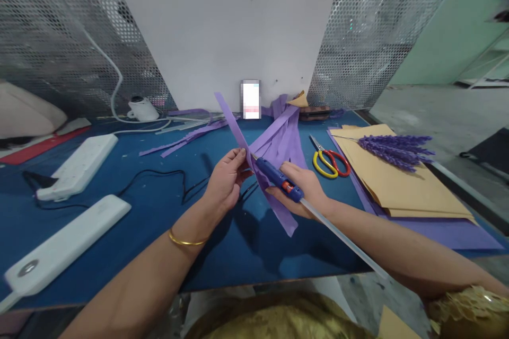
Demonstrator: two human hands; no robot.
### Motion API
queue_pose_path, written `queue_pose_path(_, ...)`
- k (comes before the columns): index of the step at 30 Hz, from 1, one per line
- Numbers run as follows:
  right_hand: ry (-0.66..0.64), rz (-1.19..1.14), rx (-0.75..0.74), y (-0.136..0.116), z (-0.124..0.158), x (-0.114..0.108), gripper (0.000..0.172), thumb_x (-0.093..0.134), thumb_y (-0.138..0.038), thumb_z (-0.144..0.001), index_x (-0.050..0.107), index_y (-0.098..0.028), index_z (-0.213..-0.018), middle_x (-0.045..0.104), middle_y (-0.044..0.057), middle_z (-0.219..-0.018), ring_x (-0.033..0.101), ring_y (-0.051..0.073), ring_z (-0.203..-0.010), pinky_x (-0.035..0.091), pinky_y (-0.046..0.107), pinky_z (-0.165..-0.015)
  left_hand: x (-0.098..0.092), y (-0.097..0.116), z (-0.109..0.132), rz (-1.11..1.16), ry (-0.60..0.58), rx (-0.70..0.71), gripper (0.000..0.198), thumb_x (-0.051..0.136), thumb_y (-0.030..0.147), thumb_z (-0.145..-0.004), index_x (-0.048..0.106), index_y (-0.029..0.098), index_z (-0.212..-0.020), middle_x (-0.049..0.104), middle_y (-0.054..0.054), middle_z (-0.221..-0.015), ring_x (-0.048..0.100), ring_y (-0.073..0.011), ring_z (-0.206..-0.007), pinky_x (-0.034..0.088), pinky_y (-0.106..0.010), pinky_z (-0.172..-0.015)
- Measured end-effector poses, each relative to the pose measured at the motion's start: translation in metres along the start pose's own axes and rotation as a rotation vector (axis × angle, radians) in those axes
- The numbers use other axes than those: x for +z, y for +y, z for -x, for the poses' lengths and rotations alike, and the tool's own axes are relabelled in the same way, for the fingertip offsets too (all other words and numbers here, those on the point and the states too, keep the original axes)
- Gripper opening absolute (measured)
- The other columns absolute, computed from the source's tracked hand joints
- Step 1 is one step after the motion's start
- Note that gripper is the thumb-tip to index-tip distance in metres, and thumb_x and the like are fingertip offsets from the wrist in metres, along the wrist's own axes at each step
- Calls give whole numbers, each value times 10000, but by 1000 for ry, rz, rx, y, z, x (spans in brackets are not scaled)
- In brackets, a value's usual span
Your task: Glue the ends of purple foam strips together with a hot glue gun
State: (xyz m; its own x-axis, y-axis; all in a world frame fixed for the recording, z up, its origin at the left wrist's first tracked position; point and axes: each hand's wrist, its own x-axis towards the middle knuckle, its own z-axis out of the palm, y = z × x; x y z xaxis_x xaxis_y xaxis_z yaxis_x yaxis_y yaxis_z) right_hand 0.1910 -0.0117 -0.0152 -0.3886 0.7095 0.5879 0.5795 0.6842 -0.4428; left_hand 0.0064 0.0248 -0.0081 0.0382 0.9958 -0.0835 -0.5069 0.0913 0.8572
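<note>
My left hand (228,177) pinches a long purple paper strip (231,119), which slants from upper left down past my fingers to a loose lower end. In my right hand (304,188) is a blue hot glue gun (274,174), its nozzle touching or very close to the strip beside my left fingertips. A long translucent glue stick (344,237) sticks out of the gun's back over my right forearm. Behind the hands, a bunch of purple strips (292,135) fans out on the blue table. Which strip ends the left fingers cover is hidden.
Scissors (330,163) with yellow and red handles lie right of my hands. Further right, purple lavender stems (393,149) rest on tan sheets (417,190). Two white power strips (85,161) and a black cord (153,171) occupy the left. A phone (251,99) leans against the white board (230,37).
</note>
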Motion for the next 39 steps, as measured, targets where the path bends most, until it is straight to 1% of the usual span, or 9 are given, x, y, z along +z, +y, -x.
queue_pose_path(4,1,-4,6,0,0,0,366,592,-467,-894,346,-248,-734,426,-25,-693,436,139,-606,338,261,-575,-1,0,-1,2,2,8,416,910,385,-569,609,168,-756,646,38,-703,582,-85,-624,475,-193,-574)
queue_pose_path(8,-2,-7,15,-1,0,0,333,573,-447,-907,370,-244,-738,437,-23,-693,437,137,-605,343,259,-574,-1,1,0,8,11,14,422,913,387,-565,606,168,-756,650,38,-695,585,-85,-619,476,-193,-577)
queue_pose_path(17,-12,-4,12,-2,1,0,300,550,-430,-915,387,-239,-749,436,-17,-702,433,139,-616,339,260,-578,-1,2,-2,8,21,23,337,867,351,-659,602,167,-757,651,35,-687,590,-87,-609,479,-196,-576)
queue_pose_path(25,-18,-2,19,-2,1,0,304,542,-430,-914,383,-241,-738,455,-13,-698,448,140,-613,346,260,-577,-2,4,-2,21,27,25,306,855,328,-672,609,170,-760,656,36,-683,599,-86,-599,477,-189,-560)
queue_pose_path(35,-2,25,20,-2,1,0,334,538,-445,-921,354,-243,-730,446,-21,-681,432,136,-593,323,259,-570,0,5,-1,42,29,20,338,881,324,-640,602,169,-752,651,41,-666,598,-88,-590,488,-189,-563)
queue_pose_path(39,-2,27,22,-2,1,-1,344,556,-456,-908,353,-245,-728,450,-23,-677,440,139,-588,326,262,-571,1,7,-1,46,34,20,320,870,310,-666,597,167,-755,645,45,-658,602,-86,-592,486,-184,-573)
